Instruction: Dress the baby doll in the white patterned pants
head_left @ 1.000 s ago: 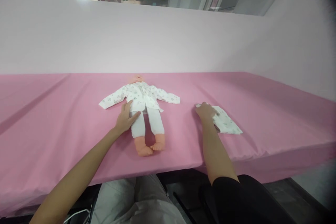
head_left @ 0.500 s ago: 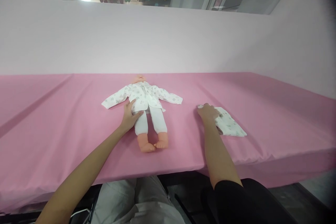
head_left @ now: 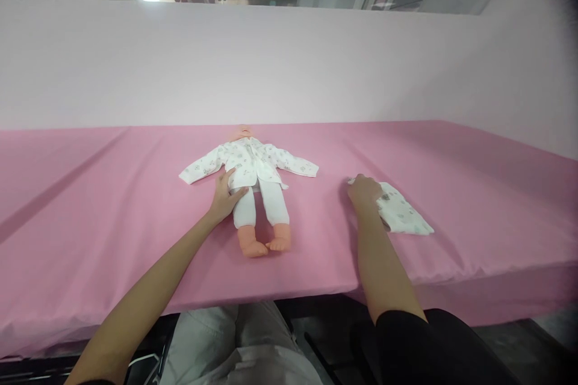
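Two bare hands rest on a pink-covered table (head_left: 112, 192), each on a separate item. The left hand (head_left: 224, 200) lies flat against the hip of a baby doll (head_left: 255, 192), fingers spread and loose, with the thumb over the hem of the doll's printed white top — a pressing contact, not a closed grasp. This placement appears to pin the doll, which lies on its back near the table's middle, head toward the pale partition wall (head_left: 271, 60) and bare feet toward the person. The doll's sleeves are spread out to either side, so the garment lies flat and open to view.

The right hand (head_left: 365, 190) covers the near-left corner of a folded printed cloth (head_left: 404, 216), which lies flat well to the doll's right. The fingers curl down over the fabric's edge, but whether they pinch it or merely press on it cannot be told from this angle.

Compared with the frame one second earlier, both hands keep the same contacts — left at the doll's hip, right on the cloth's corner. The doll, the cloth and the hands sit slightly to the right in the picture, a shift consistent with head movement; no item shows a change of place on the table.
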{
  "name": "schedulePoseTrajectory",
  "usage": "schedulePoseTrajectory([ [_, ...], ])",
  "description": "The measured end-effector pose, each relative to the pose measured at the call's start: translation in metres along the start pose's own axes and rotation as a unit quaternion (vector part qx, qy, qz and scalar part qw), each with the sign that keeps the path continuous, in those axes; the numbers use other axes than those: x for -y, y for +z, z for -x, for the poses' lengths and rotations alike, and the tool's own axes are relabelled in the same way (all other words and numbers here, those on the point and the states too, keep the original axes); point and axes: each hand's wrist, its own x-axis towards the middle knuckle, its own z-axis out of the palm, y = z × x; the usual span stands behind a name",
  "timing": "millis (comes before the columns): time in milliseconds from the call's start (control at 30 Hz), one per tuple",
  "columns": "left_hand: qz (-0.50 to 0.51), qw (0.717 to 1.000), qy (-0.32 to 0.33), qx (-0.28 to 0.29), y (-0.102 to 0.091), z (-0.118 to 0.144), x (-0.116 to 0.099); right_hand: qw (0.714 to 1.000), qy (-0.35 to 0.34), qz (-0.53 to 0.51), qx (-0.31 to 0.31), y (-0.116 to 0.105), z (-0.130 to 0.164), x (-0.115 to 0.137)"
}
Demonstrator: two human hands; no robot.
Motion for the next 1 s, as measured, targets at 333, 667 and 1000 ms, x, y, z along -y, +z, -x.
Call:
schedulePoseTrajectory([
  [333,-0.058,0.997,0.026,-0.048,-0.020,-0.015,-0.051,0.885,-0.199,-0.354,-0.229,-0.122,0.065,0.075],
  [667,0.177,0.960,0.203,-0.073,-0.048,-0.057,-0.145,0.553,-0.441,-0.706,-0.033,-0.179,0.114,0.177],
  [1000,0.172,0.955,0.224,-0.088,-0.064,-0.056,-0.142,0.548,-0.408,-0.723,0.103,-0.177,0.139,0.177],
])
